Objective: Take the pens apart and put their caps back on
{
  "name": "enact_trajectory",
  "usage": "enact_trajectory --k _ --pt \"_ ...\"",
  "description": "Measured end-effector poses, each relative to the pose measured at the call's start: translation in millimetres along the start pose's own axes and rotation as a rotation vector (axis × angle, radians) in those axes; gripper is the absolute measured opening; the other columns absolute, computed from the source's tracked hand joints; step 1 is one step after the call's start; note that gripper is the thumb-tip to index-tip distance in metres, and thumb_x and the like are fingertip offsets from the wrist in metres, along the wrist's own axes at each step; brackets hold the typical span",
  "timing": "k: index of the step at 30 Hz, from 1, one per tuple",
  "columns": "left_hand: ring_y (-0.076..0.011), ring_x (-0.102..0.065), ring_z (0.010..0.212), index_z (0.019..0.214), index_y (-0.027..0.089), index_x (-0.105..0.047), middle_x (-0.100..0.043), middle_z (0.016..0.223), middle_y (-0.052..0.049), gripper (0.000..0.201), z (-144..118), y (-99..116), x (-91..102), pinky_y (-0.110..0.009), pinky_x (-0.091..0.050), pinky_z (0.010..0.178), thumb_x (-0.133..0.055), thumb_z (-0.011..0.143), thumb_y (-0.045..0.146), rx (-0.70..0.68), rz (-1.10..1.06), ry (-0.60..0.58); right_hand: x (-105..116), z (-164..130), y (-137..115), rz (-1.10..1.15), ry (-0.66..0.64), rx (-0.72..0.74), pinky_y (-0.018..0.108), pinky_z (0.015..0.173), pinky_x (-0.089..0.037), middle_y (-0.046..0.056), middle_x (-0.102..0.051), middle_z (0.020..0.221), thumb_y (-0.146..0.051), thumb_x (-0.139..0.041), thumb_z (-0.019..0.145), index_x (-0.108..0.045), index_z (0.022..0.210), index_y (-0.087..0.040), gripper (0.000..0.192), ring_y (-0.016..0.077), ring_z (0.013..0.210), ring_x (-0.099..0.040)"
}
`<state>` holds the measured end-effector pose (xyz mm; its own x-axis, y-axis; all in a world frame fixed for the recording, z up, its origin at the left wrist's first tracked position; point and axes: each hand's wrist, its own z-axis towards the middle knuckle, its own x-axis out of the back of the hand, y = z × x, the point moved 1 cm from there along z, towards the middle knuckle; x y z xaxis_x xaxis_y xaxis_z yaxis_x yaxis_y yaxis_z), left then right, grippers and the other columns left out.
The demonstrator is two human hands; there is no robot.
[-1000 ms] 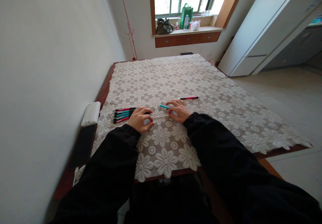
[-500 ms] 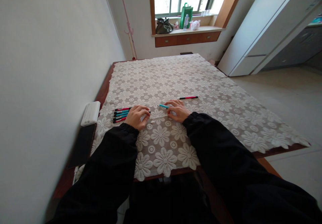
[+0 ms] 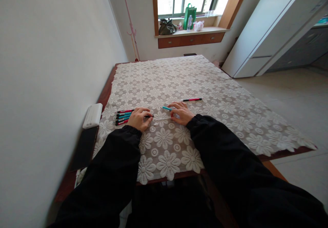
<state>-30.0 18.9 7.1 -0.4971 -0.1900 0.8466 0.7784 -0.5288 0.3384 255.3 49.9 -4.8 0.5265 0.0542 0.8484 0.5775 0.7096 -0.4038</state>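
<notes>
My left hand (image 3: 139, 118) rests on the table beside a row of several red and teal pens (image 3: 124, 116), covering their right ends. Its fingers are curled together, and a small dark tip (image 3: 152, 116) pokes out by the thumb; the rest of that thing is hidden. Opposite it, my right hand (image 3: 182, 112) has bent fingers around a teal pen (image 3: 167, 108), of which only one end shows. A thin white strand or stick (image 3: 162, 118) lies between the two hands; I cannot tell whether either hand grips it. Beyond the right hand lies a red and black pen (image 3: 192, 99).
A floral lace tablecloth (image 3: 167, 137) covers the table. At the left edge are a white box-like device (image 3: 92, 115) and a dark flat object (image 3: 84, 147), close to the wall. Bags and a bottle stand on the windowsill (image 3: 176, 33). A white fridge (image 3: 261, 33) is at the right.
My left fingers have drawn slightly closer together around the dark-tipped thing. The right hand and the pens look the same.
</notes>
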Motion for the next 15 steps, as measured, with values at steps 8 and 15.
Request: enact_trajectory --k 8,15 --pt "-0.0288 -0.059 0.116 0.088 0.026 -0.077 -0.071 0.117 -0.005 0.012 -0.2 0.5 -0.4 -0.047 -0.048 0.106 -0.076 0.081 0.036 0.014 0.002 -0.044 0.8 -0.1 0.5 0.005 -0.004 0.004 0.06 0.116 -0.023 0.006 -0.062 0.138 -0.025 -0.068 0.081 -0.072 0.084 -0.025 0.005 0.0331 0.135 -0.045" --pt "-0.0279 -0.06 0.114 0.086 0.026 -0.076 -0.073 0.115 -0.004 0.009 -0.1 2.8 3.4 -0.046 -0.049 0.105 -0.072 0.079 0.028 -0.007 0.002 -0.041 2.0 -0.8 -2.1 -0.013 -0.006 0.006 0.061 0.116 -0.02 0.006 -0.062 0.137 -0.024 -0.066 0.08 -0.07 0.083 -0.025 0.005 0.0325 0.135 -0.046"
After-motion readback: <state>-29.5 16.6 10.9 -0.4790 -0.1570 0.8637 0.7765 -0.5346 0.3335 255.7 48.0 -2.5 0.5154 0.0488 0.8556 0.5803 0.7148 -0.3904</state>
